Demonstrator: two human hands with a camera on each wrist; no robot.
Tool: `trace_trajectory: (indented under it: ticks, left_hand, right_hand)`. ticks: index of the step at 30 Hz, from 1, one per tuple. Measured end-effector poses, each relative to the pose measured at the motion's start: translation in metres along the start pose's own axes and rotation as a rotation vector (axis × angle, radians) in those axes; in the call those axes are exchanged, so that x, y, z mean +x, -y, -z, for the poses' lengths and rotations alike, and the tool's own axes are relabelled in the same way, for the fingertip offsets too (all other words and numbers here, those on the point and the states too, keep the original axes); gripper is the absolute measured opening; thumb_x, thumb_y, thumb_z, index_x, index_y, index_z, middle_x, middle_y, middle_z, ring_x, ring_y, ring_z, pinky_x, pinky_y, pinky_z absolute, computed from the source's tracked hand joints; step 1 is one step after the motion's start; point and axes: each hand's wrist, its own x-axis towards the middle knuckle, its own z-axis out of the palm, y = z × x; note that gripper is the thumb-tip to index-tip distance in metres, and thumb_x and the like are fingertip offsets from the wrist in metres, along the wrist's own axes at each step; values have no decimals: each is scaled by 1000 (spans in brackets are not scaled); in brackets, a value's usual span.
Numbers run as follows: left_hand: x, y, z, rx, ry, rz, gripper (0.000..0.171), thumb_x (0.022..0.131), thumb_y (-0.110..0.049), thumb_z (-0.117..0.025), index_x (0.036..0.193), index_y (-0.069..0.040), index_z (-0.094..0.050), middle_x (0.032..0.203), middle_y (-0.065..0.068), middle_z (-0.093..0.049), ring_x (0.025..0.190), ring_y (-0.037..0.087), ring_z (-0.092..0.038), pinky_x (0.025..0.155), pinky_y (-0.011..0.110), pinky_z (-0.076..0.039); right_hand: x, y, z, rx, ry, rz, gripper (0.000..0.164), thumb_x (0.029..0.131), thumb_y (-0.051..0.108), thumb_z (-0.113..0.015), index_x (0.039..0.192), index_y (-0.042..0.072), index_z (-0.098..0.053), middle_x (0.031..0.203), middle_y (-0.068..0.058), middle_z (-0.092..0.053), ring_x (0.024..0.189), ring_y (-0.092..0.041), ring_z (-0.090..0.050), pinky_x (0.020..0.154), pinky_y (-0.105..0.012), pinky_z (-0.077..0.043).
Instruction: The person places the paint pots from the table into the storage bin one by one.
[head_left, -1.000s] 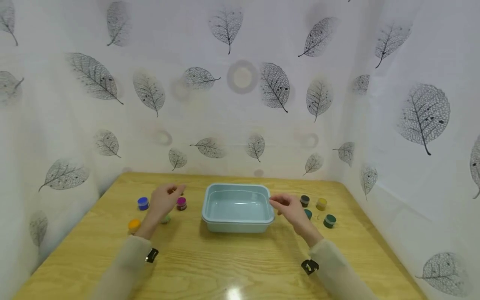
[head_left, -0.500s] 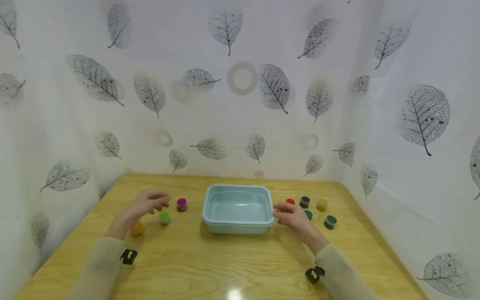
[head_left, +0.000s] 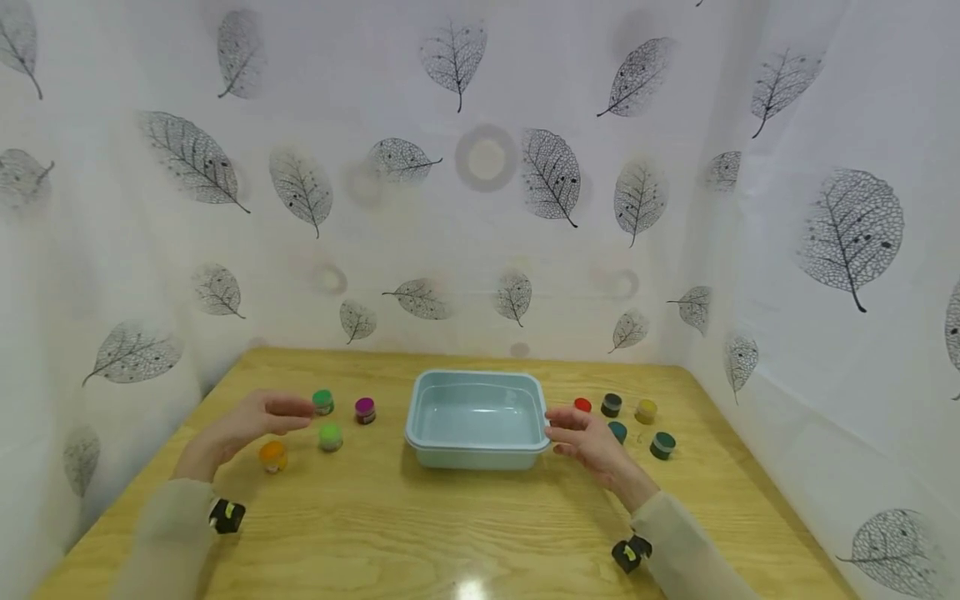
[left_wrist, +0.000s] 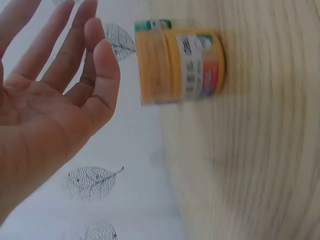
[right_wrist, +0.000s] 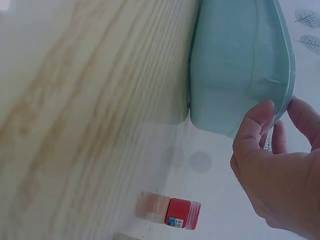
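Observation:
My left hand (head_left: 258, 421) hovers at the table's left side with its fingers relaxed and holding nothing. Close to it stand paint jars: an orange one (head_left: 273, 456), a light green one (head_left: 330, 437), a green one (head_left: 322, 402) and a purple one (head_left: 365, 410). The left wrist view shows the orange jar (left_wrist: 180, 65) beside the loosely bent fingers (left_wrist: 107, 65). Across the table, my right hand (head_left: 588, 442) is at the right end of a light blue basin (head_left: 480, 457). Seen from the right wrist, thumb and fingers pinch the basin's rim (right_wrist: 286, 75).
Right of the basin stand more jars: red (head_left: 582, 405), black (head_left: 611, 405), yellow (head_left: 646, 411), teal (head_left: 617, 432) and dark green (head_left: 663, 445). A white leaf-print curtain (head_left: 480, 233) surrounds the wooden table (head_left: 420, 533) at its back and sides.
My left hand has drawn back to the left and opened, uncovering the green jar behind it. The blue jar is now hidden by that hand. My right hand has shifted slightly along the basin's rim.

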Motion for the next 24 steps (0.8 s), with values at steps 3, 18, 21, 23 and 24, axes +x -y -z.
trace_trajectory:
  ticks: [3,18,21,23,24]
  left_hand:
    - [-5,7,5,27,33,18,49,94,-25,-66,130,6,-57,131,24,-60,115,24,-60,90,27,-53]
    - [-16,33,22,-46,207,16,48,90,-13,-67,129,12,-52,127,27,-59,105,7,-60,82,24,-54]
    - [-18,34,21,-63,230,29,51,88,-11,-70,129,13,-52,130,29,-56,107,7,-58,85,23,-54]
    - [-17,34,20,-60,239,52,50,87,-10,-71,129,11,-53,130,27,-56,107,8,-57,84,24,-54]
    - [-17,34,20,-59,245,67,50,86,-9,-72,128,11,-54,129,26,-57,105,10,-56,84,24,-55]
  right_hand:
    - [-1,-1,-2,6,-6,-14,43,91,10,-69,130,-3,-56,116,-8,-60,92,-14,-59,76,-25,-56]
    - [-1,1,-3,0,40,-10,56,91,12,-70,140,-3,-47,118,-13,-54,89,-16,-60,77,-25,-56]
    - [-2,2,-3,-1,50,-7,57,91,12,-70,140,-3,-45,117,-13,-54,88,-16,-60,76,-25,-56]
    - [-3,3,-4,-1,53,-9,57,91,12,-70,141,-3,-45,118,-13,-54,89,-15,-61,76,-24,-57]
    - [-3,4,-4,1,51,-11,57,91,11,-70,140,-3,-45,118,-13,-54,89,-15,-61,76,-24,-57]
